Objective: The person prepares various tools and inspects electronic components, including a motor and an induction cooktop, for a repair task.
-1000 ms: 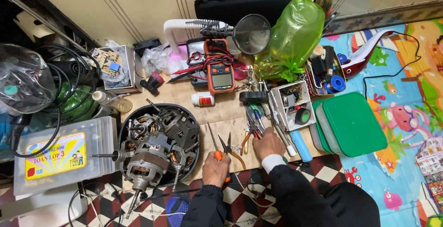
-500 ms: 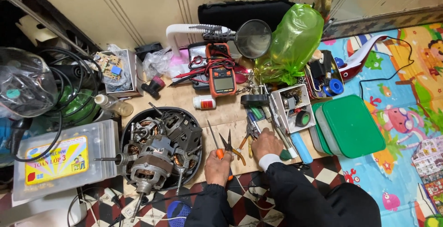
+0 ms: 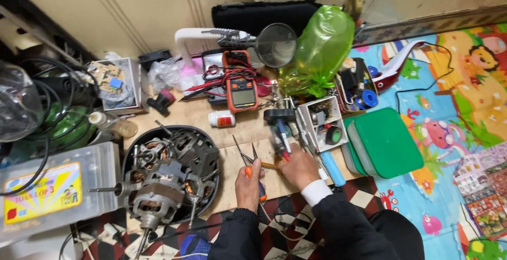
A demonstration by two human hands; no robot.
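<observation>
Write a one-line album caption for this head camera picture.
Left hand grips orange-handled pliers while the right hand reaches among upright tools, beside a tray of electric motors.

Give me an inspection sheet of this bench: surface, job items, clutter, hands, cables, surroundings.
Surface: wooden board, crowded.
Job's things: orange-handled pliers; tool bundle.
Clutter: motors in a dark tray, multimeter, magnifier, green bag, parts box, green lids, plastic case.
Hands: left hand grips the pliers; right hand is at the tool bundle, grip unclear.
Cables: black cables at left; red probe leads.
Surroundings: wall, play mat, chequered floor.
</observation>
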